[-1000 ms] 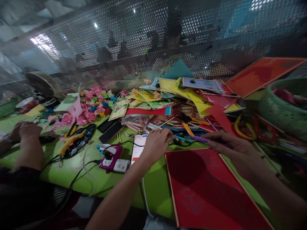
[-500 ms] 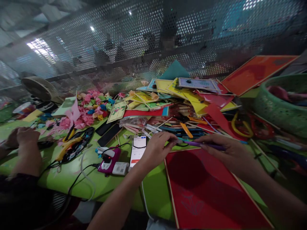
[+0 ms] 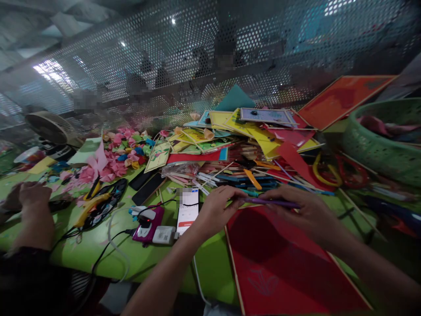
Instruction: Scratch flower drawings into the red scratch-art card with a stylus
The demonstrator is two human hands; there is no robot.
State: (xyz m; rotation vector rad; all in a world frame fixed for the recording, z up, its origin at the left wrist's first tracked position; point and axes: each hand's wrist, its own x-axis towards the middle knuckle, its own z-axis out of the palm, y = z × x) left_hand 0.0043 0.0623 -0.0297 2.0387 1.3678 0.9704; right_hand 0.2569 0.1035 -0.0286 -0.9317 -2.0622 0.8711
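Note:
My right hand [image 3: 301, 215] grips a slim purple pen [image 3: 279, 203] held almost level above the top edge of a red board [image 3: 296, 267]. At the pen's left end, the fingers of my left hand [image 3: 219, 206] are pinched together on its tip; whether they hold a cap there, I cannot tell. Thin pale wooden strips edge the red board, and a faint line drawing of a flower [image 3: 263, 281] shows on its lower left part. Shadow falls over much of the board. Left of my left hand lies a lit phone [image 3: 188, 215].
A purple power strip [image 3: 148, 224] with cables lies left of the phone. Piled behind are coloured cards [image 3: 259, 131], sticks and pens. A green basket [image 3: 384, 145] stands at right, a glue gun [image 3: 92, 206] at left. Another person's hands [image 3: 31, 197] rest at far left.
My right hand has shifted slightly left with the pen, nearer my left hand; the gap between the hands is smaller. The whole view has swung a little right.

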